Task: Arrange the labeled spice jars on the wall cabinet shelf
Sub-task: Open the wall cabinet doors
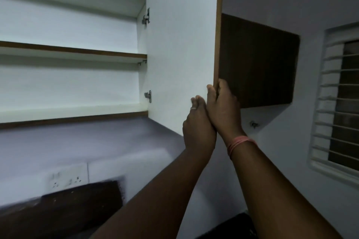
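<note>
Spice jars nowhere in sight; both hands on the cabinet door

Spice jars do not show anywhere in this view, so where they stand cannot be told; both shelves of the wall cabinet [77, 31] are bare. The middle shelf [73, 50] and the bottom shelf [71, 111] are white boards with brown edging, flat and level, and they look stiff enough to carry small jars without sagging.

What is in hand is the cabinet door [180, 48], swung wide open on two metal hinges [146, 16]. The right hand [223, 106] is closed around the door's free edge low down, thumb on the white inner face and fingers wrapped behind onto the brown outer side. The left hand [198, 124] lies against the inner face just beside it, fingers pressed to the panel near the lower corner; whether it truly grips the edge or only steadies it cannot be made out. The two hands touch each other. A pink band [241, 141] circles the right wrist.

As a judgement: the door is a rigid laminated panel, light enough to swing freely, and the free edge far from the hinges is the sensible place to hold it. The jars, once fetched, will likely be hard, smooth and breakable if glass, best taken one at a time around the body below the lid and set down upright with labels facing out. The shelf is above eye level, so a firm grasp matters more than speed.
</note>
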Demonstrator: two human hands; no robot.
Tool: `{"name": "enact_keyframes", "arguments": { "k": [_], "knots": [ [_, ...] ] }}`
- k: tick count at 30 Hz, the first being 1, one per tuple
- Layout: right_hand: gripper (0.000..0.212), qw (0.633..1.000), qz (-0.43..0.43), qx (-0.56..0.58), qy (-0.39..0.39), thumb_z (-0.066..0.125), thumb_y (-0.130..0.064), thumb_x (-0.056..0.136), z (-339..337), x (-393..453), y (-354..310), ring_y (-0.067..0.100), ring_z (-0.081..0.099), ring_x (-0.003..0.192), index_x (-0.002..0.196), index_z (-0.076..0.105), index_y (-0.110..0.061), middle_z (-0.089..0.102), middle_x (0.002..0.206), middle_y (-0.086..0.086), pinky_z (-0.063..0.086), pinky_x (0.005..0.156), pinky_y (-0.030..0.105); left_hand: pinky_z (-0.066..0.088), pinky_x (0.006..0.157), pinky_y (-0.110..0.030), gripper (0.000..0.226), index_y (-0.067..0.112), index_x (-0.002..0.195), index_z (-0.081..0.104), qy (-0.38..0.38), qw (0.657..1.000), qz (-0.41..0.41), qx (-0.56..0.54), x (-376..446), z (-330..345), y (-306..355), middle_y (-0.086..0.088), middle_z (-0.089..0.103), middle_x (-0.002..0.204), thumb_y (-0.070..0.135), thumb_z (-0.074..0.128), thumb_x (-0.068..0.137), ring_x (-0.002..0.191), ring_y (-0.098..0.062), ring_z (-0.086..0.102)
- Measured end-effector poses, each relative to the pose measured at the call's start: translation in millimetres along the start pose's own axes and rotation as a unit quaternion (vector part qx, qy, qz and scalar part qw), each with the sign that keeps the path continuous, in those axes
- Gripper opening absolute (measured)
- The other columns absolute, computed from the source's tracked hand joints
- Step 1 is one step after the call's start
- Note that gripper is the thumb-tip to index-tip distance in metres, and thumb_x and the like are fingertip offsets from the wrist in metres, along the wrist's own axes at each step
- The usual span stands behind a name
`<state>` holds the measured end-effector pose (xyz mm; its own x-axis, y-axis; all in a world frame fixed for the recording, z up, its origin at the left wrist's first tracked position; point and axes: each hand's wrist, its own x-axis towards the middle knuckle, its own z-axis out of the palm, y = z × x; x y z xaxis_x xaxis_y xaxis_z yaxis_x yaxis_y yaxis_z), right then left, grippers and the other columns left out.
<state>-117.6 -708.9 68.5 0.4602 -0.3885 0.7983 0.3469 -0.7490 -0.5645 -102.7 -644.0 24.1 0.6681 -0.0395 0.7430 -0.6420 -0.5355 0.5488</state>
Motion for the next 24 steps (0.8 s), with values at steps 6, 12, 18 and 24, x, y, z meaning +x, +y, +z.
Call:
{"name": "enact_keyframes", "arguments": {
  "k": [6,12,18,24],
  "knots": [
    [0.042,0.998,0.044,0.038,-0.009,0.041,-0.036,0.108,12.6,-15.8,-8.4,0.027,0.062,0.126,0.147,0.046,-0.020,0.066,0.135,0.005,0.052,0.106,0.044,0.035,0.122,-0.042,0.064,0.019,0.161,0.025,-0.084,0.995,0.049,0.011,-4.7,-30.9,-21.6,-0.008,0.035,0.164,0.024,0.051,0.103,0.153,-0.023,0.032],
    [0.077,0.992,-0.013,-0.120,0.039,0.054,-0.017,0.103,30.9,-48.0,-21.5,0.034,0.017,0.158,0.164,0.007,-0.014,0.012,0.171,0.014,0.025,0.126,0.046,0.039,0.118,-0.039,0.061,0.024,0.160,0.027,-0.085,0.992,0.074,0.056,-3.8,-85.4,-48.0,-0.011,0.042,0.159,0.023,0.048,0.104,0.147,-0.024,0.040],
    [0.066,0.973,-0.078,-0.217,-0.010,0.056,-0.026,0.101,78.9,-113.0,-66.1,0.043,0.006,0.158,0.159,0.027,-0.012,0.012,0.168,0.023,0.008,0.127,0.056,0.044,0.105,-0.037,0.062,0.016,0.158,0.032,-0.089,0.987,0.062,0.120,-27.1,-155.2,-92.6,-0.017,0.049,0.151,0.017,0.050,0.099,0.136,-0.031,0.051],
    [0.047,0.969,-0.124,-0.129,-0.172,0.054,-0.022,0.101,163.0,-238.8,-114.7,0.038,0.033,0.146,0.146,0.049,-0.011,0.041,0.155,0.018,0.029,0.118,0.050,0.044,0.109,-0.039,0.056,0.022,0.155,0.039,-0.110,0.975,-0.031,0.189,-103.2,-246.9,-203.3,-0.011,0.049,0.153,0.021,0.051,0.100,0.137,-0.029,0.051]
  ]
}}
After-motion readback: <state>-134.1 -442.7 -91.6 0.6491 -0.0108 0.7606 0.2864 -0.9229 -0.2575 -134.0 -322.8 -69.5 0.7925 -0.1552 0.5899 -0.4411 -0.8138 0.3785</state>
